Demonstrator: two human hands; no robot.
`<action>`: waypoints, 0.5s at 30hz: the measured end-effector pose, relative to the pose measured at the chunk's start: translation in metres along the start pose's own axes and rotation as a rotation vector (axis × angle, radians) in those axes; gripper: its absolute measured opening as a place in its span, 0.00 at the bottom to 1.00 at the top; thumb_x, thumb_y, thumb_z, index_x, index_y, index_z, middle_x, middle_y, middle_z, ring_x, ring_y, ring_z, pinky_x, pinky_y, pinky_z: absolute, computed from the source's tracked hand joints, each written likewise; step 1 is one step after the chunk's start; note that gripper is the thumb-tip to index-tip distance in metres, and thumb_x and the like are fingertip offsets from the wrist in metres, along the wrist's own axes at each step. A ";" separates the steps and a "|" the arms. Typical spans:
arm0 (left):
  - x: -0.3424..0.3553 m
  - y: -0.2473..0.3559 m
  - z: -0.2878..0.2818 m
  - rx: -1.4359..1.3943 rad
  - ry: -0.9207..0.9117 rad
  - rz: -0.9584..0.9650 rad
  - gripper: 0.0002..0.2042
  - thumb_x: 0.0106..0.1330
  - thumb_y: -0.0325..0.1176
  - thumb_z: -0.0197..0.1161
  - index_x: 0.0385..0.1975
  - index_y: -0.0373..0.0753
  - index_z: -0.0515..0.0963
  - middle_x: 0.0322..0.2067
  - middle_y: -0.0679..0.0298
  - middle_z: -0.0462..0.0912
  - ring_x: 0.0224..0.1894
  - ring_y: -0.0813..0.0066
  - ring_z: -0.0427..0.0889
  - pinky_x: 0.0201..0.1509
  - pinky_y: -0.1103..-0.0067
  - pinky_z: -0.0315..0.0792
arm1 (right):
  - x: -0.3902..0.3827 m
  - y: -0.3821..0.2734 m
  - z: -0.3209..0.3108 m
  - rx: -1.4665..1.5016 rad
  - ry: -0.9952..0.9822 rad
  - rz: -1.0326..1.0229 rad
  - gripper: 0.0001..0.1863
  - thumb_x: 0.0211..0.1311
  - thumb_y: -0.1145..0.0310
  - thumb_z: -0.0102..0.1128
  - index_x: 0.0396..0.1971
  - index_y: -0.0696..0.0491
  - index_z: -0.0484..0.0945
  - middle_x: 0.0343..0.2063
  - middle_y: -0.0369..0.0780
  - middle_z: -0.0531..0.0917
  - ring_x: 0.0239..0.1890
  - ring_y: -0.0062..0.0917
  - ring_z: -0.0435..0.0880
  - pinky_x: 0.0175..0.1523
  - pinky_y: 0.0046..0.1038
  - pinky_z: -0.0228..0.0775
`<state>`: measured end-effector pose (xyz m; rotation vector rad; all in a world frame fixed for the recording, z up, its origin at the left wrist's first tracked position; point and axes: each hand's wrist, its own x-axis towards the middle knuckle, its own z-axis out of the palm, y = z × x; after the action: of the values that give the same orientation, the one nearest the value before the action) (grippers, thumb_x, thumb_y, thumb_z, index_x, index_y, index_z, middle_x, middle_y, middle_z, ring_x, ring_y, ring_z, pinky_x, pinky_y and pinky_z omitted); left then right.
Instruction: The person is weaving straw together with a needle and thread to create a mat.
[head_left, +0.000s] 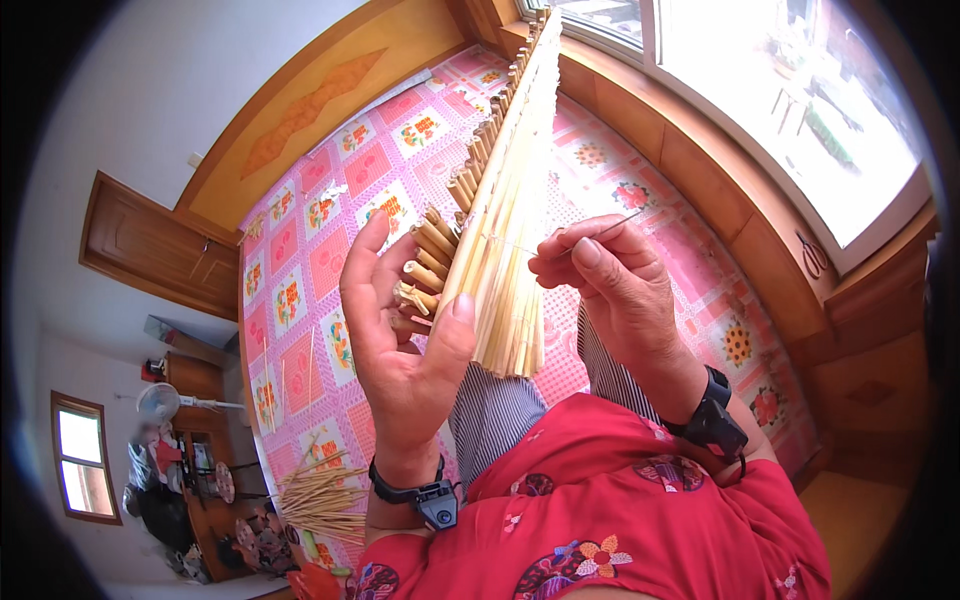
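Note:
A long panel of pale straw stalks (512, 215), laid side by side, stretches away from my lap, its near end over my knees. Thicker cut stalk ends (430, 262) stick out along its left side. My left hand (395, 335) grips the panel near this end, its thumb against the front and its fingers partly hidden behind the stalks. Just right of the panel, my right hand (630, 295) pinches a thin needle (633, 216) that points up and right. A fine thread (512, 243) runs from the stalks to the right fingertips.
Under me spreads a pink patterned sheet (310, 255). Loose straw stalks (320, 497) lie in a pile at lower left. Scissors (812, 256) rest on the wooden ledge by the bright window at right. Another person (160, 490) and a white fan (158, 402) are far left.

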<state>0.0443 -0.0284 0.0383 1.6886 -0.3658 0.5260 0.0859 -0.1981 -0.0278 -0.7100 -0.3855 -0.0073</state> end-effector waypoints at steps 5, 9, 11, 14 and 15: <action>-0.001 0.000 0.003 0.013 0.058 -0.046 0.34 0.60 0.24 0.60 0.65 0.32 0.52 0.56 0.46 0.68 0.54 0.66 0.75 0.56 0.75 0.71 | 0.017 -0.010 0.008 -0.474 -0.058 -0.117 0.10 0.66 0.71 0.56 0.44 0.59 0.76 0.30 0.38 0.83 0.38 0.20 0.83 0.44 0.22 0.76; -0.002 -0.001 -0.001 0.001 0.074 -0.078 0.32 0.60 0.24 0.59 0.64 0.30 0.54 0.58 0.46 0.66 0.55 0.66 0.73 0.58 0.74 0.70 | 0.025 -0.017 0.011 -0.544 -0.096 -0.057 0.11 0.65 0.72 0.59 0.44 0.58 0.75 0.32 0.35 0.81 0.39 0.17 0.81 0.43 0.21 0.74; -0.003 0.000 -0.003 0.030 0.071 -0.088 0.32 0.60 0.23 0.59 0.64 0.30 0.54 0.59 0.47 0.65 0.56 0.66 0.73 0.59 0.74 0.69 | 0.027 -0.015 0.005 -0.471 -0.165 -0.051 0.11 0.64 0.71 0.59 0.44 0.58 0.75 0.33 0.35 0.81 0.39 0.17 0.81 0.44 0.21 0.74; -0.002 0.000 -0.003 -0.058 0.034 -0.105 0.32 0.59 0.23 0.59 0.64 0.30 0.55 0.61 0.48 0.63 0.60 0.64 0.68 0.62 0.72 0.66 | 0.024 -0.008 0.005 -0.248 -0.183 0.016 0.11 0.64 0.69 0.61 0.42 0.58 0.76 0.34 0.35 0.81 0.40 0.17 0.79 0.47 0.21 0.73; -0.001 0.003 -0.001 -0.076 0.014 -0.049 0.32 0.58 0.22 0.59 0.64 0.31 0.56 0.61 0.49 0.63 0.63 0.62 0.65 0.64 0.70 0.63 | 0.024 -0.005 0.005 -0.230 -0.178 0.005 0.11 0.64 0.69 0.61 0.42 0.58 0.76 0.35 0.34 0.81 0.41 0.17 0.79 0.48 0.21 0.73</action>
<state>0.0418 -0.0282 0.0408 1.6157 -0.3294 0.4815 0.1059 -0.1958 -0.0124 -0.9424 -0.5595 0.0168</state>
